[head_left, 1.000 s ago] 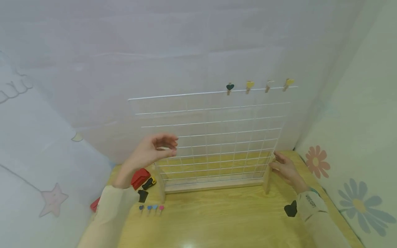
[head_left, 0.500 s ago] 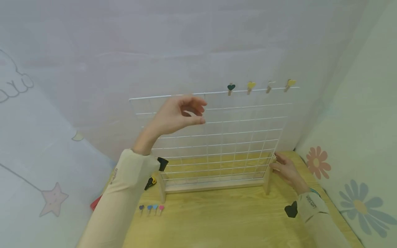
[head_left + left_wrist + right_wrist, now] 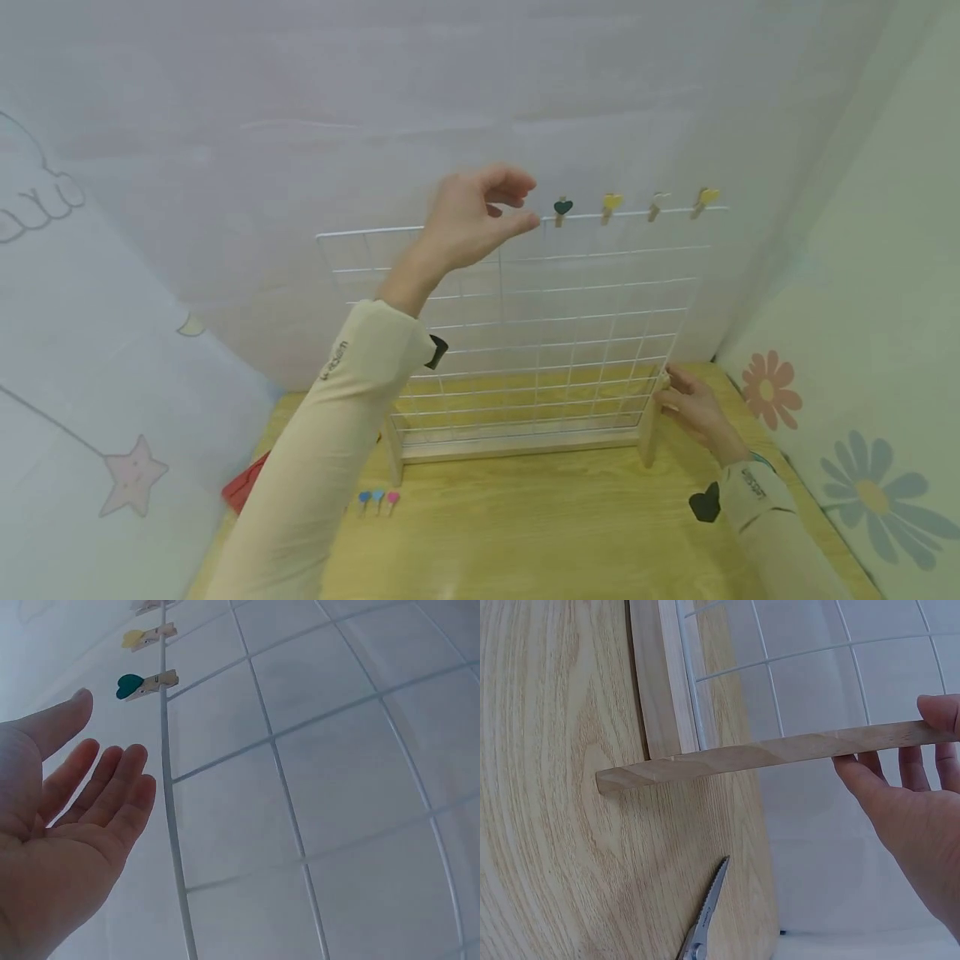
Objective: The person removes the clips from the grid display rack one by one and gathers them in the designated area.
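Note:
My left hand (image 3: 480, 212) is raised at the top wire of a white wire grid panel (image 3: 517, 292), its fingers apart and nothing between them. Its fingertips are close to a wooden clothespin with a dark green heart (image 3: 562, 207) clipped on that wire. In the left wrist view the same green-heart clothespin (image 3: 148, 685) lies just beyond the thumb. Further right along the wire sit more clothespins, including a yellow-heart one (image 3: 611, 204). At the right end, my right hand (image 3: 696, 410) grips the upright wooden post (image 3: 780, 754) of the grid's stand, thumb on one side and fingers on the other.
Three small heart clothespins (image 3: 378, 497) lie on the wooden table (image 3: 517, 533) at front left. A red object (image 3: 243, 483) is partly hidden by the left sleeve. A serrated metal tool with a pivot (image 3: 705, 911) lies outside the right post. Walls close in behind and on both sides.
My left hand has risen and moved right, from low at the grid's left side to the top wire by the green-heart clothespin. My right hand has stayed on the post.

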Demonstrator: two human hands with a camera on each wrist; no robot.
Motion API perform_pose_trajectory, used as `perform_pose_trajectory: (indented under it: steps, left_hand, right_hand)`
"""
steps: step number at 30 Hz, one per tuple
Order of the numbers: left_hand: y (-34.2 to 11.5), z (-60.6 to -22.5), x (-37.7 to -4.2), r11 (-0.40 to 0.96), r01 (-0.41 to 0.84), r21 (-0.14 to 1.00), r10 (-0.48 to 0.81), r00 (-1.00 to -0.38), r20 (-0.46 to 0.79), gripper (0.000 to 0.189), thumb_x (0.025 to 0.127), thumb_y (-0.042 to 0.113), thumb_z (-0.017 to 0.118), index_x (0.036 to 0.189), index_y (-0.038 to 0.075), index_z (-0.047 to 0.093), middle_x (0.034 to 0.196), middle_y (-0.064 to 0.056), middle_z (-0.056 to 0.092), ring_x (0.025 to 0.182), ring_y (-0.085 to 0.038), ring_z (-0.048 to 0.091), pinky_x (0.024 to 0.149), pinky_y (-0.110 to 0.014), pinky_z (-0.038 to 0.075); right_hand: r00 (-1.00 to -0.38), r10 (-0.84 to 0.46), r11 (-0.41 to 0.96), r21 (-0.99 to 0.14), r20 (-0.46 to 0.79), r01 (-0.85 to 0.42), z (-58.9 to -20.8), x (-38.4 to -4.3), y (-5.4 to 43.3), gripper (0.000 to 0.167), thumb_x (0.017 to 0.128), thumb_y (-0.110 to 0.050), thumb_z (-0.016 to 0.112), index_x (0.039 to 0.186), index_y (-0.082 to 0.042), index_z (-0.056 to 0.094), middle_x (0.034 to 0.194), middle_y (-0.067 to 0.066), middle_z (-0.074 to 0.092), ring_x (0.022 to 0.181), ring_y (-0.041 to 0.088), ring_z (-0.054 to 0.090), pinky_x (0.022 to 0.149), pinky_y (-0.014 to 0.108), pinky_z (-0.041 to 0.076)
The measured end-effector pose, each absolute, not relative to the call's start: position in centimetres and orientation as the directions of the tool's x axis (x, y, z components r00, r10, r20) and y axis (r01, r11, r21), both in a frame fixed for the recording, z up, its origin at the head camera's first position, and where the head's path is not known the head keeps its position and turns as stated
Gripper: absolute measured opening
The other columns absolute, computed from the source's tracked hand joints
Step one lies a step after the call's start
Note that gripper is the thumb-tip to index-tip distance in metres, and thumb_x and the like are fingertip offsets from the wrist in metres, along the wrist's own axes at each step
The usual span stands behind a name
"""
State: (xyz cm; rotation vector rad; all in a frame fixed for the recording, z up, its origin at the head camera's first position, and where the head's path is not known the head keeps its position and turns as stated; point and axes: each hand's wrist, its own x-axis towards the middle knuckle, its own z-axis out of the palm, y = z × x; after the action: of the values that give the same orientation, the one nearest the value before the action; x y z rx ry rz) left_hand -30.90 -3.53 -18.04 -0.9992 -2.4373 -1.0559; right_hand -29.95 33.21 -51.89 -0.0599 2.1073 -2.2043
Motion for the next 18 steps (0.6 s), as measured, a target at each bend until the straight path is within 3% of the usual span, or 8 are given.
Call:
perform_pose_trajectory:
  steps: [10,18]
  left_hand:
    - [-0.4,-17.7,-31.4,0.662,0.600,0.450,0.494,-0.800,0.339,0.046,0.091,0.027,0.068,0.130,0.007,0.056,0.124,-0.004,0.061,0.111,-0.013,0.058,0.093,-0.019,0.044]
    - [0.5,-17.6,-31.7,0.643,0.633,0.432,0.532,-0.774,0.343,0.025,0.095,0.024,0.062,0.113,0.007,0.066,0.104,-0.002,0.068,0.093,-0.010,0.063,0.084,-0.021,0.047]
  right_hand:
    - [-0.993,-0.114,-0.033,-0.999,-0.028,0.032,-51.4,-29.6,32.9,0.078,0.095,-0.001,0.054,0.151,0.001,0.000,0.154,0.030,0.007,0.109,0.003,0.052,0.096,0.033,0.046]
    - [-0.995,-0.096,-0.040,-0.998,-0.036,0.040,-51.4,-29.5,32.8,0.078,0.094,0.000,0.055,0.152,0.001,0.002,0.154,0.030,0.008,0.106,0.001,0.051,0.093,0.028,0.047]
